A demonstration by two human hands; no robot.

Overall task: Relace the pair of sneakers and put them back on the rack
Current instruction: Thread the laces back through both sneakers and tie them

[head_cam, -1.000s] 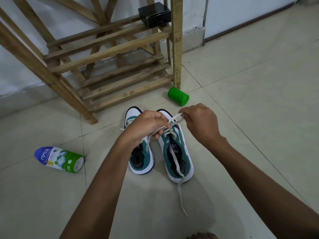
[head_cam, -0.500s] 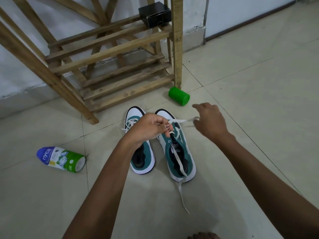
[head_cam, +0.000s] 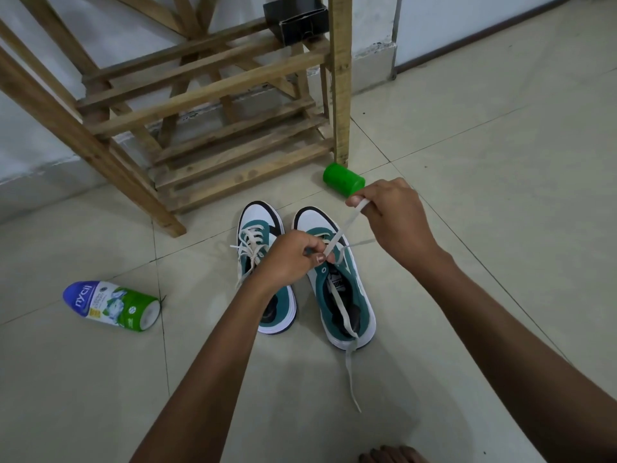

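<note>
Now, line by line:

Left hand [head_cam: 289,259]: centre of the frame, over the gap between the two shoes; fingers curled, pinching the white lace [head_cam: 337,240] just above the front eyelets of the right-hand sneaker.

Right hand [head_cam: 392,222]: right of centre and higher in the frame; thumb and fingers pinch the lace's upper end, so a short stretch runs slanting down-left to the other hand.

Lace: a second thin strand crosses from the shoe toward the right wrist; the long loose part lies along the shoe's opening, spills over the heel and trails on the floor toward the bottom of the frame.

Right-hand sneaker [head_cam: 340,295]: teal and white, on the tiled floor [head_cam: 500,162], toe toward the rack; threaded only near the toe (how many eyelets, I cannot tell).

Left-hand sneaker [head_cam: 263,272]: just beside its partner, same heading, laces already crossed up its front; heel partly hidden by the left forearm.

Rack [head_cam: 207,95]: wooden slats, upper left of the frame, no sneakers on it; a black box [head_cam: 297,15] sits on a slat at the top edge.

Green cylinder [head_cam: 342,179]: on its side by the rack's right post.

Bottle [head_cam: 110,305]: blue, white and green, lying at the lower left.

Bare toes [head_cam: 390,455]: bottom edge.
</note>
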